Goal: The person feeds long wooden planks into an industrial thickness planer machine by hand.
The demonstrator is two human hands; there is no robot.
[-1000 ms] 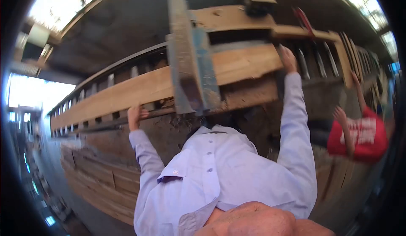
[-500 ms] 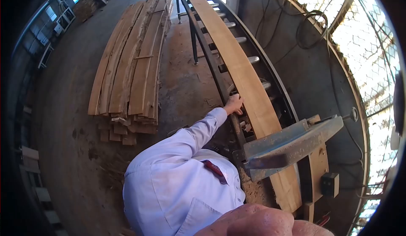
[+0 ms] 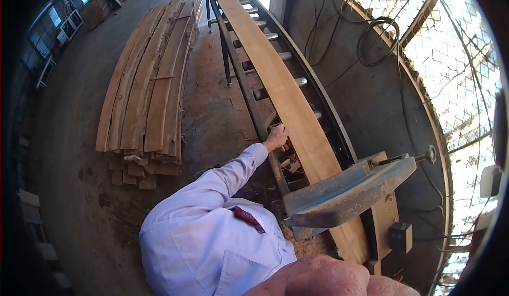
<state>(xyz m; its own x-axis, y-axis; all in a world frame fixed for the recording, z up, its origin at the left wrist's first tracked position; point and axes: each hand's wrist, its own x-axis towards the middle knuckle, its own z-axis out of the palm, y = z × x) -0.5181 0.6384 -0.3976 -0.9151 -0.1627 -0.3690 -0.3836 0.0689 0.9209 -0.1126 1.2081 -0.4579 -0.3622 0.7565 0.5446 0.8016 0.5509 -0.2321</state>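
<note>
My left hand reaches out from a pale lilac sleeve to the side of a long wooden plank. Its fingers are bent against the plank's left edge, just above the dark side rail of the roller conveyor; the fingertips are partly hidden. Lying lengthwise on the metal rollers, the plank passes beneath a worn grey-blue metal machine guard. Its near end shows on my side of that guard. My right hand is out of view.
Rough-edged boards are stacked on the floor at left. Wood scraps lie below the rollers. At right are a grey box, a hand screw, a coiled cable and wire mesh.
The whole view has shifted, so the stack, conveyor and guard appear farther left. My left hand stays at the plank's edge, with little visible change in its grip.
</note>
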